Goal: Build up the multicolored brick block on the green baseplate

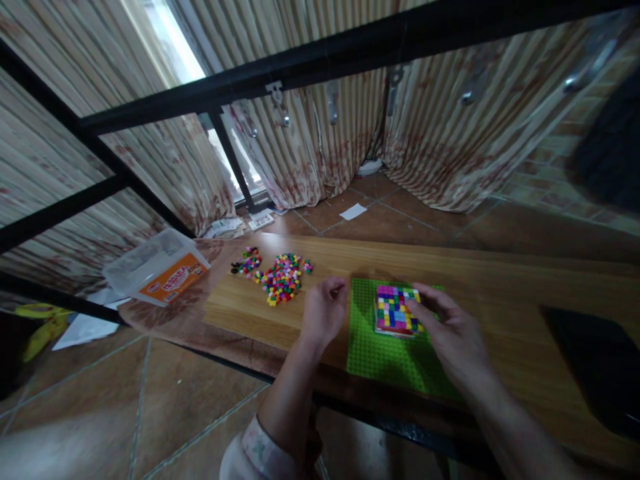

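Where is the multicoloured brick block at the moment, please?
In the head view, right of centre, the brick block sits on the green baseplate, touched by the right hand.

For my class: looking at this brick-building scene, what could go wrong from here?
The curled left hand is beside the loose pile of small multicoloured plastic bricks; a sideways sweep might scatter them across the brown wooden tabletop.

The right hand has its thumb over the boxy multicoloured plastic brick block; uneven pressure might loosen a piece onto the green studded baseplate.
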Demonstrator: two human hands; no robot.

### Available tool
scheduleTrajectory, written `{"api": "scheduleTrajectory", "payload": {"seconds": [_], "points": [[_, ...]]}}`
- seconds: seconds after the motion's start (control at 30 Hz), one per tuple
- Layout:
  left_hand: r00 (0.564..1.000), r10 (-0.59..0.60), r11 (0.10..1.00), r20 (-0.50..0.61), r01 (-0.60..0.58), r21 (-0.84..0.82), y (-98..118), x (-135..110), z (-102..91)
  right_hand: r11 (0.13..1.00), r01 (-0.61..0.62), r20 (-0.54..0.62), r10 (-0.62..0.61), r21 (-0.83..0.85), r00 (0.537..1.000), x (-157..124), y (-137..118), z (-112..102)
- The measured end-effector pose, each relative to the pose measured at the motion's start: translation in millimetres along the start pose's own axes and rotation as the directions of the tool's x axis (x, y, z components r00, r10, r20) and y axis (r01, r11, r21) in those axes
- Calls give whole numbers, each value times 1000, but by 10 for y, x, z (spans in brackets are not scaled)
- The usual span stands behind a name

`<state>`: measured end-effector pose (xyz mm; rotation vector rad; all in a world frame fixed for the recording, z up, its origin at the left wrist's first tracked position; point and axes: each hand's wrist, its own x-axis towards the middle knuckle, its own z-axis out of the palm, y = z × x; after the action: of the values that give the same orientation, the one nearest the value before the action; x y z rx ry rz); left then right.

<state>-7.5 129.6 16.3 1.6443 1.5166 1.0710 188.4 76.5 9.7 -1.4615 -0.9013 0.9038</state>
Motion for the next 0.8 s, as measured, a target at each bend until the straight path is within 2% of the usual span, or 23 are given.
{"api": "scheduleTrajectory", "payload": {"seconds": [0.07, 0.13, 0.2, 0.27, 0.37, 0.5, 0.67, 0.8], "points": [[994, 15, 971, -106, 11, 237, -90, 111, -116, 1000, -11, -36, 12, 22, 999, 12, -4, -19], [982, 49, 902, -185, 36, 431, -169, 231, -218, 999, -9, -84, 12, 37, 996, 24, -22, -44], [974, 99, 822, -206, 36, 569, -232, 354, -277, 999, -1, -113, 5, 33, 994, 29, -42, -74], [973, 153, 754, -175, 0, 657, -286, 475, -286, 1000, 0, -117, 2, 16, 993, 28, -53, -106], [976, 193, 681, -100, -60, 730, -369, 626, -236, 1000, -5, -113, 4, -13, 994, 20, -58, -145], [993, 110, 626, -50, -31, 779, -492, 736, -167, 999, 4, -127, -9, -47, 992, 18, -82, -173], [997, 61, 621, 37, -67, 781, -540, 749, -157, 1000, 14, -112, -16, -12, 994, 21, -129, -169], [998, 52, 636, 45, -68, 769, -474, 675, -166, 999, 5, -105, -9, -42, 994, 13, -164, -156]]}}
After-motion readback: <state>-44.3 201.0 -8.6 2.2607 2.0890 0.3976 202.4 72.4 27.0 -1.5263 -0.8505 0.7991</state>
